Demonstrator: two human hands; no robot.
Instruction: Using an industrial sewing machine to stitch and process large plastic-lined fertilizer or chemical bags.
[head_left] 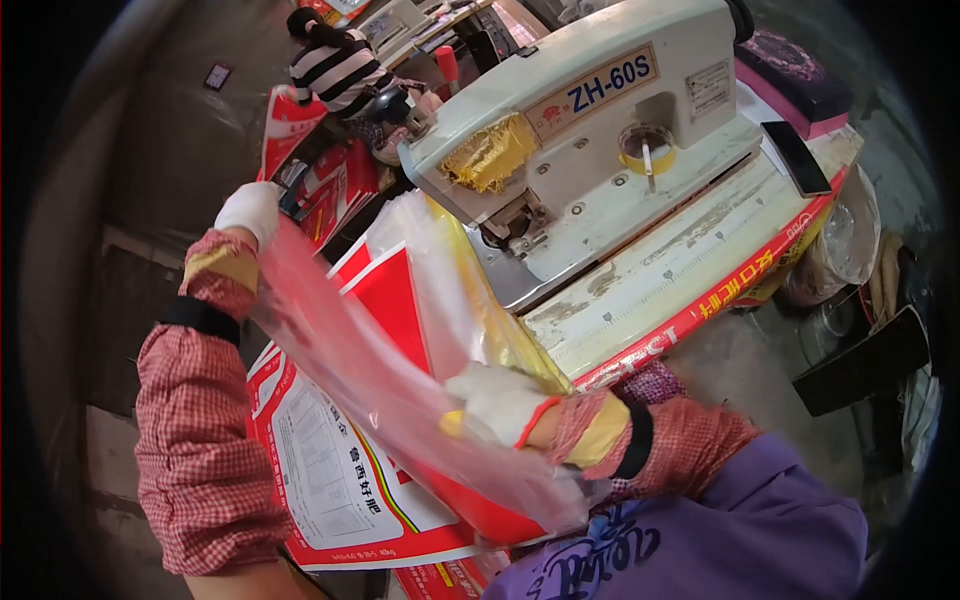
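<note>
A long sheet of clear plastic film [350, 345], smeared by motion, stretches slantwise between my hands. My left hand [250, 212], in a white glove, is closed at its far upper end. The right hand [497, 402], also gloved in white and slightly blurred, is closed on the film lower down, near my body. Beneath the film lies a red and white printed sack [330, 480]. More clear film and a yellowish plastic layer [500, 325] lie bunched between the sack and the sewing machine [590, 150], whose needle area is left of its base.
The machine stands on a worn white table [690, 265] with a red-printed front edge. A black phone [796, 158] and a dark box [795, 72] rest at its right end. Beyond, a person in a striped top [340, 70] sits by stacked red sacks [345, 195].
</note>
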